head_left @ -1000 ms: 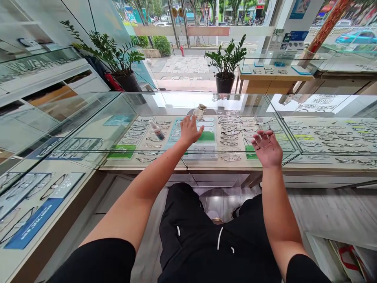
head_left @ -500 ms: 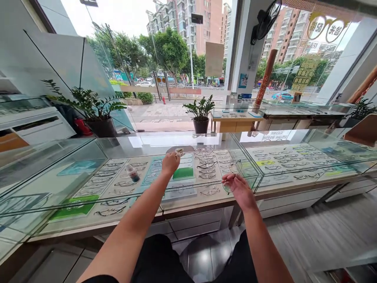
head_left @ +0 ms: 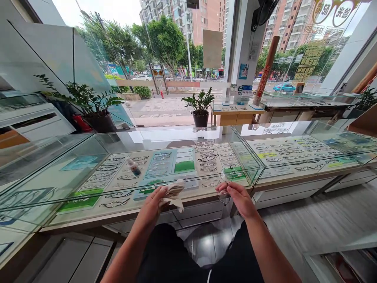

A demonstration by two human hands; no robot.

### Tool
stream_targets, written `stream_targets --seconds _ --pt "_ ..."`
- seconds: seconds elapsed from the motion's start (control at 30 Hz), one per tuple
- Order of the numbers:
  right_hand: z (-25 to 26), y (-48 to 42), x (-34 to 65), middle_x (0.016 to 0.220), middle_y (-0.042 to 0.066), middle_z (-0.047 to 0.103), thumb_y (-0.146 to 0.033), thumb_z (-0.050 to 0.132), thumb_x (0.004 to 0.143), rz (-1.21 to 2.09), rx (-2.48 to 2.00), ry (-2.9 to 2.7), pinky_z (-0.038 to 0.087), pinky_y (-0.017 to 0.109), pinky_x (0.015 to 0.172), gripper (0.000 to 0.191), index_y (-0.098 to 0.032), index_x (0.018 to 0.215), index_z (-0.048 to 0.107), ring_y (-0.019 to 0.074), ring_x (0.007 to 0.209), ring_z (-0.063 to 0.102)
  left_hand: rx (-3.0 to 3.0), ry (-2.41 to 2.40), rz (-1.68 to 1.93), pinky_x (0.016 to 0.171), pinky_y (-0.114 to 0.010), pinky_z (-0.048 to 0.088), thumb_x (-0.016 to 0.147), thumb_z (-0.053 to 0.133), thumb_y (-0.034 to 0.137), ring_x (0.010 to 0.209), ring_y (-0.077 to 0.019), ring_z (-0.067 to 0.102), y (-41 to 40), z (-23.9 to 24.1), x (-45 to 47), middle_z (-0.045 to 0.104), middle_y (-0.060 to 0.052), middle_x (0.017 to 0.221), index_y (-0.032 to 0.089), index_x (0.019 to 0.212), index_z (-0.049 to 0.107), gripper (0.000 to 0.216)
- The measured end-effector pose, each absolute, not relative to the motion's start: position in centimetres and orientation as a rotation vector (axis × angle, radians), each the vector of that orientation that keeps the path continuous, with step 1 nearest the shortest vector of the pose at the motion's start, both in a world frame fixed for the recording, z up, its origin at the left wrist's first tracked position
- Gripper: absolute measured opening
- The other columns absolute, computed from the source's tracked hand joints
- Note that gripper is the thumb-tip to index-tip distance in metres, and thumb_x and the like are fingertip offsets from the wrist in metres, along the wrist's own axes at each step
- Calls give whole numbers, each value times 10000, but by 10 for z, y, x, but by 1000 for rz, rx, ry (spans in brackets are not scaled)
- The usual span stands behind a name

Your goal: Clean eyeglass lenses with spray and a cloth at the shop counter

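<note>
My left hand [head_left: 153, 204] is closed on a crumpled off-white cloth [head_left: 174, 193], which hangs from the fingers in front of the counter's near edge. In my right hand [head_left: 240, 198] is a pair of thin round-rimmed eyeglasses [head_left: 226, 177], pinched near the middle and turned so one lens sits above the other. The cloth and the eyeglasses are apart. A small clear bottle [head_left: 134, 167] with dark liquid in its lower part stands on the glass counter top, beyond my left hand.
Under the glass of the display counter [head_left: 165, 135] lie rows of eyeglass frames [head_left: 207, 157] and green cards [head_left: 185, 166]. A second glass case [head_left: 297, 157] adjoins on the right. Potted plants [head_left: 201, 108] stand beyond the counter, before the window.
My left hand has drawn the cloth back from the far part of the counter toward me. My right hand has shifted slightly left and down with the eyeglasses. The view has tilted down.
</note>
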State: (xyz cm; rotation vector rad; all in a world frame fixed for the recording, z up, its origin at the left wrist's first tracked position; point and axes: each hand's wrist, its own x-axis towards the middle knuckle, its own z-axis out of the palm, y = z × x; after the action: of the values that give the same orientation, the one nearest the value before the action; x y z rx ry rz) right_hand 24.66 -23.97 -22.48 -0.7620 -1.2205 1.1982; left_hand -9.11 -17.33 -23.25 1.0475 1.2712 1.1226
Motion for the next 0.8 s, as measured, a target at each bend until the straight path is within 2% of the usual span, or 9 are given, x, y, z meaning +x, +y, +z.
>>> stream_targets --seconds 0.17,0.27,0.4,0.47,0.53,0.6,0.67,0.8 --pt "-226 -252 223 1108 84 832 -487 687 1037 1313 -793 -1276 545 395 994 289 -280 1007 887 281 1159 732 836 1233 1067 651 -333 534 754 801 669 867 -276 742 -225 -235 -76 817 -87 1042 231 998 808 502" --pt "-231 -258 209 1108 79 828 -491 696 1035 1380 -815 -1319 547 401 1022 286 -274 1020 882 284 1165 728 762 1137 1089 692 -318 556 731 866 595 875 -252 745 -234 -234 -59 819 -74 1054 246 1010 797 452" --pt "-237 -268 195 1032 67 810 -520 663 1057 1428 -850 -1476 537 392 974 337 -263 1056 879 270 1043 717 799 1002 1060 732 -278 548 714 950 535 797 -187 708 -241 -234 -39 793 -17 949 243 985 762 440" --pt "-240 -271 193 999 62 797 -537 641 1069 1404 -880 -1545 521 383 952 369 -256 1048 880 257 993 700 844 955 1023 750 -282 545 733 941 562 824 -196 719 -243 -234 -32 801 -23 957 236 1025 782 465" --pt "-245 -272 194 1004 61 792 -544 630 1075 1360 -920 -1572 511 379 951 387 -249 1034 877 251 984 685 875 914 982 781 -319 556 781 871 650 902 -249 749 -243 -234 -29 817 -56 976 227 1061 811 511" --pt "-249 -273 197 1015 62 789 -548 626 1076 1335 -956 -1560 511 380 951 391 -247 1037 872 252 991 681 882 875 942 792 -364 563 810 773 751 962 -310 765 -242 -234 -29 823 -95 962 211 1055 836 597" --pt "-252 -273 200 1024 64 791 -549 625 1076 1344 -971 -1533 518 388 956 389 -246 1045 868 258 1006 686 879 864 925 775 -381 557 794 755 770 956 -333 766 -240 -235 -30 821 -112 929 206 1022 851 616" --pt "-252 -274 201 1029 64 794 -550 629 1073 1391 -947 -1516 515 400 984 387 -240 1037 859 265 1030 692 899 905 968 715 -314 509 772 886 627 797 -229 702 -240 -238 -30 788 -58 878 223 995 840 464"
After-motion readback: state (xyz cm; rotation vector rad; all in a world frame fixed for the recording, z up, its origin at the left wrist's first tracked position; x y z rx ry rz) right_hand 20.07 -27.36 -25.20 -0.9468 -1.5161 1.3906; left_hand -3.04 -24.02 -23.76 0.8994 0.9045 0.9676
